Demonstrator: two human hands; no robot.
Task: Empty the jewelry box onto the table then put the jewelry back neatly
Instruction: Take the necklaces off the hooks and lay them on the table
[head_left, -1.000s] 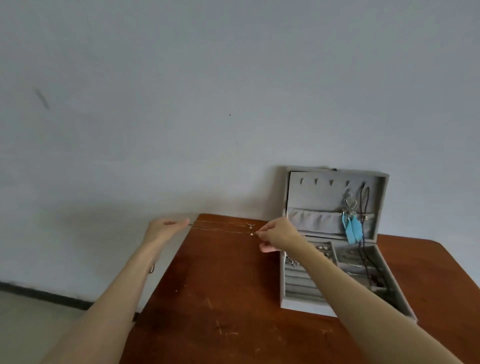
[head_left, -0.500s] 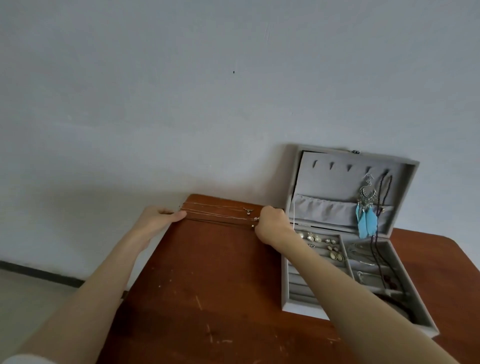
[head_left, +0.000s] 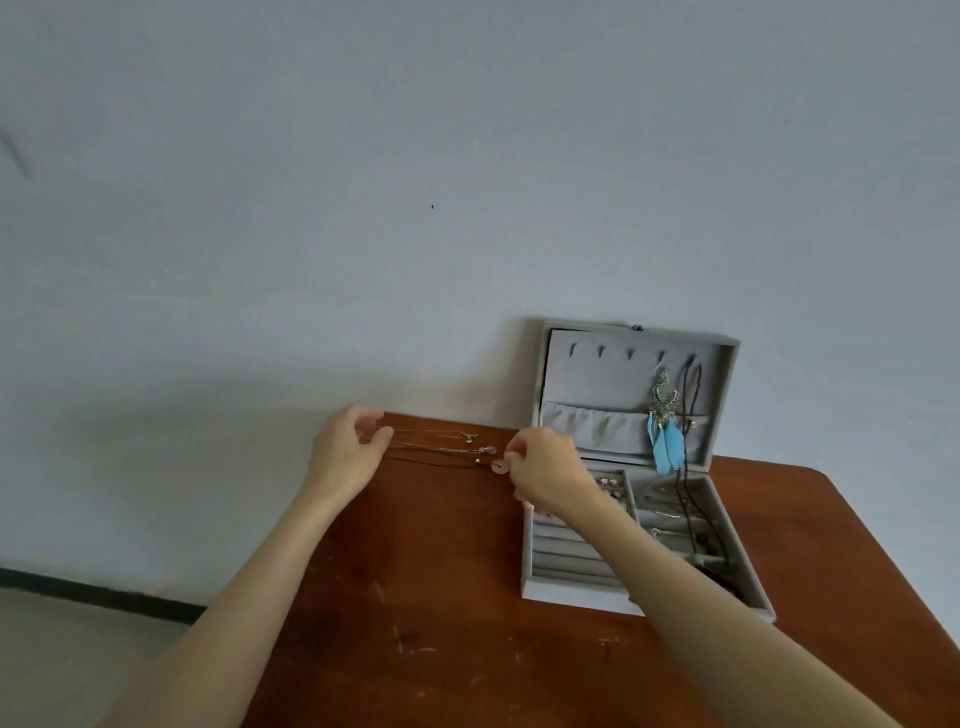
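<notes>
The grey jewelry box (head_left: 569, 597) stands open on the brown table (head_left: 441, 597), its lid (head_left: 597, 379) leaning on the wall. Left of it, three thin necklaces (head_left: 431, 451) lie side by side near the table's far edge, with small pendants and one round pendant (head_left: 498, 466) at their right ends. My left hand (head_left: 345, 454) is at their left ends, fingers curled and apart. My right hand (head_left: 545, 470) pinches the nearest necklace beside the round pendant. A blue feather earring (head_left: 666, 444) and a dark bead necklace (head_left: 690, 410) hang in the lid.
Small earrings (head_left: 613, 486) and thin chains (head_left: 662, 506) fill the box's compartments; my right forearm covers part of the tray. The table's far-left corner is right by my left hand, with floor below. A plain wall stands directly behind the table.
The necklace that was stretched between both hands above the table now lies beside the other two. My left hand's fingers have come apart, and the round pendant shows by my right fingertips.
</notes>
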